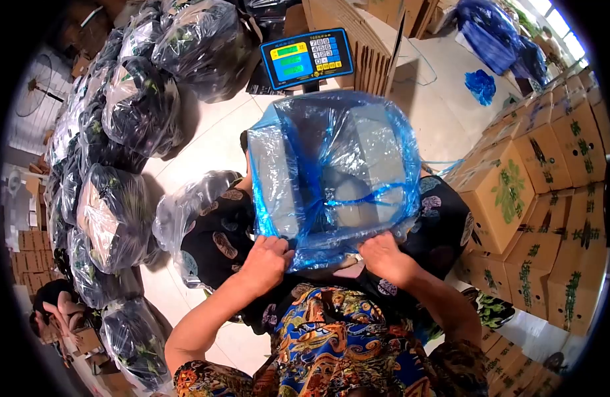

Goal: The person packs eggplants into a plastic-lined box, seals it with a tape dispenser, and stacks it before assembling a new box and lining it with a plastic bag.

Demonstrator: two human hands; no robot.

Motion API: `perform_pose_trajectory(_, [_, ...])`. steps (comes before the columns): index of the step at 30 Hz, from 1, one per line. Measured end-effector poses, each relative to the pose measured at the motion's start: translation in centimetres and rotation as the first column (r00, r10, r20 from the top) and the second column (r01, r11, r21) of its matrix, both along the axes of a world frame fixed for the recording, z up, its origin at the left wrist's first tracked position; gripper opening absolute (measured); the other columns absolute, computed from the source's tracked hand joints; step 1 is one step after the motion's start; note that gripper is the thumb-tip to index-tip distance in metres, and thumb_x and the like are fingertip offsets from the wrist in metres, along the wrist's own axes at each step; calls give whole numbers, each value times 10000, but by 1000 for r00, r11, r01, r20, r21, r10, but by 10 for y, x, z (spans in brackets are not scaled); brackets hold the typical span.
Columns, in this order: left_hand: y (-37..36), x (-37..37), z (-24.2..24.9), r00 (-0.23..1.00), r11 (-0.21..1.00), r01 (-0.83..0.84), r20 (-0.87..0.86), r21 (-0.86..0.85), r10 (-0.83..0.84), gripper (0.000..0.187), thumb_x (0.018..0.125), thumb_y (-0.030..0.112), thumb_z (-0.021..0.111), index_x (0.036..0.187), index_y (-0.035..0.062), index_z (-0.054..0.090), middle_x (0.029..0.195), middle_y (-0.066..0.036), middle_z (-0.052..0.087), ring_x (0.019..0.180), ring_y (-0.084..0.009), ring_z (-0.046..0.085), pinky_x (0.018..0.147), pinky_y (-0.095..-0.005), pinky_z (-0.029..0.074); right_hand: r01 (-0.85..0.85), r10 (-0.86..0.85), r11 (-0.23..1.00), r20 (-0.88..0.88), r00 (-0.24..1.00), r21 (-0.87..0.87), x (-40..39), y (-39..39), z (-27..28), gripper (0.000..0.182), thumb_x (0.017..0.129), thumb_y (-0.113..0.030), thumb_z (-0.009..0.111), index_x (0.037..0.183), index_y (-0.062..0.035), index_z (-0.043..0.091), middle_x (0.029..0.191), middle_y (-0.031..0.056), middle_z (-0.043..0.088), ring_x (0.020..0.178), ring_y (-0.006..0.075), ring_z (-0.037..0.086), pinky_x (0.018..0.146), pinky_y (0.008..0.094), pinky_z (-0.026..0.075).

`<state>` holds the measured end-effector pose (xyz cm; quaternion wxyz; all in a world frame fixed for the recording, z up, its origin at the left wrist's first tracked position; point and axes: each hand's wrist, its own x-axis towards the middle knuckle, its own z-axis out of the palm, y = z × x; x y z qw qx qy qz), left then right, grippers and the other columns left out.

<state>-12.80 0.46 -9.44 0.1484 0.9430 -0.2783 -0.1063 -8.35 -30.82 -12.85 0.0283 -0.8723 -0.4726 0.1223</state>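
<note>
Both hands are on the blue plastic bag (pixel 331 172) right now: the left hand (pixel 265 261) has its fingers curled tight over the bag's near rim on one side, and the right hand (pixel 383 257) is clenched on the same rim on the other, so the bag's mouth is pulled wide between them. The bag billows up and away from the knuckles, its open end facing back toward the person and its closed end bulging out ahead, so its long axis runs straight forward from the two grips. Neither hand is nearer; they sit level at the rim, well apart, with the bag's body just beyond the fingertips. Further out past the bag stands a weighing scale display (pixel 307 57) with a blue face. Off beyond the left hand lies a heap of clear bags of dark greens (pixel 113 218), one of them just beside the left forearm. Out past the right hand sit stacked cardboard boxes (pixel 536 198) with green print. Below the wrists, a patterned garment (pixel 338 344) fills the foreground.
</note>
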Motion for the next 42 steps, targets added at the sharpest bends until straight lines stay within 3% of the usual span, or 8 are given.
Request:
perform_pose_trajectory(4, [27, 5, 56, 939, 934, -92, -343, -344, -34, 236, 676, -40, 641, 904, 17, 631, 879, -123, 593, 899, -325, 589, 817, -422, 459, -7, -6, 999, -324, 946, -38, 3, -3, 29, 204, 663, -96, 600, 859, -59, 640, 838, 135, 666, 819, 295, 649, 731, 418, 476])
perform_pose_trajectory(13, [12, -13, -26, 972, 962, 103, -230, 255, -43, 226, 834, 168, 590, 1032, 84, 659, 884, -129, 639, 891, -322, 615, 772, -445, 462, -33, 62, 974, 119, 991, -226, 6, -36, -52, 189, 784, -186, 562, 807, -111, 734, 769, 68, 675, 731, 250, 648, 696, 450, 462])
perform_pose_trajectory(17, [29, 16, 16, 913, 979, -100, -408, -177, 19, 239, 854, 192, 651, 1021, 22, 668, 961, -154, 681, 879, -335, 659, 761, -388, 527, 198, -218, 848, 17, 976, -491, 8, -38, -127, 170, 761, -211, 598, 810, -115, 729, 853, 73, 660, 879, 212, 621, 763, 412, 442])
perform_pose_trajectory(26, [87, 113, 24, 903, 933, -349, -295, -87, 311, 620, 855, 249, 682, 1385, 48, 432, 1092, -206, 670, 1017, -338, 654, 878, -392, 494, -116, -11, 928, -337, 941, -354, 56, -27, 118, 147, 772, -135, 595, 862, -40, 661, 710, 135, 608, 766, 220, 655, 715, 323, 522])
perform_pose_trajectory(28, [86, 137, 2, 842, 931, -365, -437, -26, 317, 758, 843, 312, 702, 1452, 80, 315, 1065, -223, 671, 1021, -341, 647, 882, -396, 482, 424, -299, 901, -576, 761, 93, 87, -39, 103, 237, 840, -218, 615, 923, 2, 645, 838, 159, 650, 855, 300, 652, 773, 362, 525])
perform_pose_trajectory(30, [86, 156, -16, 784, 934, -357, -551, -25, 286, 950, 808, 407, 743, 1519, 155, 166, 942, -211, 675, 952, -324, 644, 846, -380, 480, 206, -167, 909, -136, 977, 363, 128, -37, 72, 178, 912, -170, 564, 1061, -71, 571, 1016, 214, 636, 980, 374, 631, 788, 399, 539])
perform_pose_trajectory(38, [106, 186, -89, 904, 828, -251, -426, -501, 16, 989, 745, 154, 756, 1536, 228, 168, 1530, -187, 288, 1310, -315, 417, 1107, -382, 313, 459, -346, 825, -347, 872, 329, 206, -16, -86, 1074, 756, -492, 712, 1434, 140, 169, 1278, 338, 507, 1155, 457, 541, 988, 420, 448])
perform_pose_trajectory(42, [95, 170, -64, 825, 746, -369, -565, -554, -12, 935, 733, 69, 722, 1523, 160, 229, 1540, -144, 297, 1420, -286, 266, 1161, -366, 192, 507, -630, 749, -222, 744, -427, 182, 23, -22, 805, 802, -457, 666, 1312, 98, 385, 1036, 281, 641, 1003, 416, 629, 873, 445, 499])
